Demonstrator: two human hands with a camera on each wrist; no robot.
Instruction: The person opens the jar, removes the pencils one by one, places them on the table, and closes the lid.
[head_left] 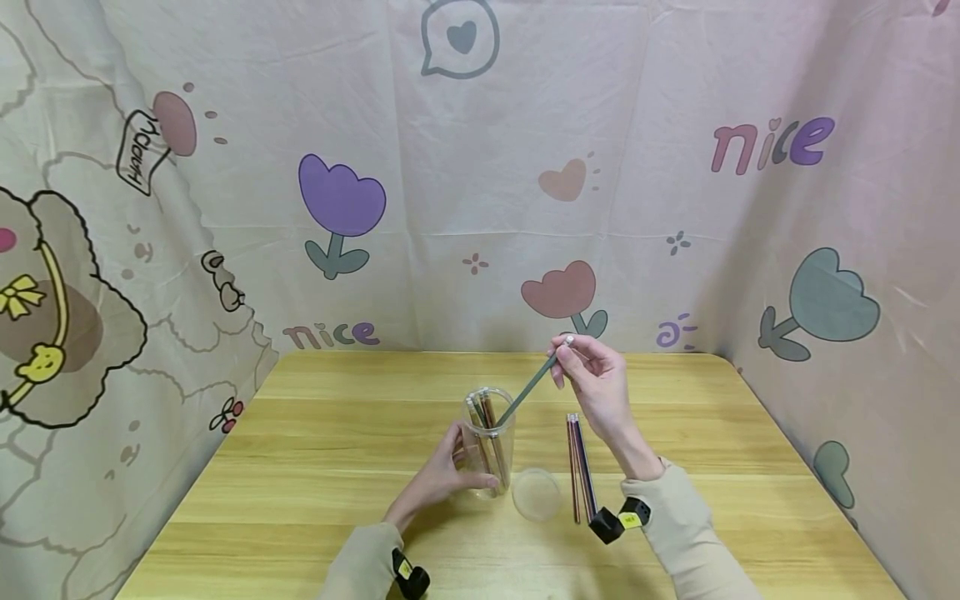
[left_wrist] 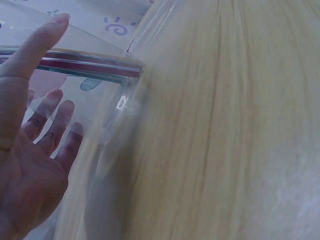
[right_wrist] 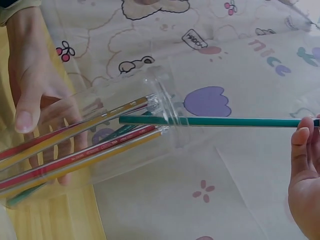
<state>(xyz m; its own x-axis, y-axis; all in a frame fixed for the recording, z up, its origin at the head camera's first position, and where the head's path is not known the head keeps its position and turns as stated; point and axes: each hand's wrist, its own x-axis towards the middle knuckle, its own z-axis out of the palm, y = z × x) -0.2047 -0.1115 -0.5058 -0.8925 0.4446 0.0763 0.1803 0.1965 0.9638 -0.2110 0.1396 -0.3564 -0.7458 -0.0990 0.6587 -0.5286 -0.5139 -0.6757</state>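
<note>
A clear plastic jar (head_left: 508, 458) stands on the table, held around its side by my left hand (head_left: 441, 477), thumb in front and fingers behind. Inside it lean several pencils (right_wrist: 95, 157) in red, yellow and green, their eraser ends near the mouth. My right hand (head_left: 602, 390) is up to the right of the jar and pinches a green pencil (head_left: 531, 388) close to its white eraser end. That pencil slants down to the left. In the right wrist view its lower end is past the rim, inside the jar.
A round clear lid (head_left: 536, 495) lies flat on the wooden table (head_left: 300, 500), just right of the jar. Further right are several loose pencils (head_left: 578, 471), side by side under my right forearm. A printed cloth (head_left: 480, 167) hangs behind the table.
</note>
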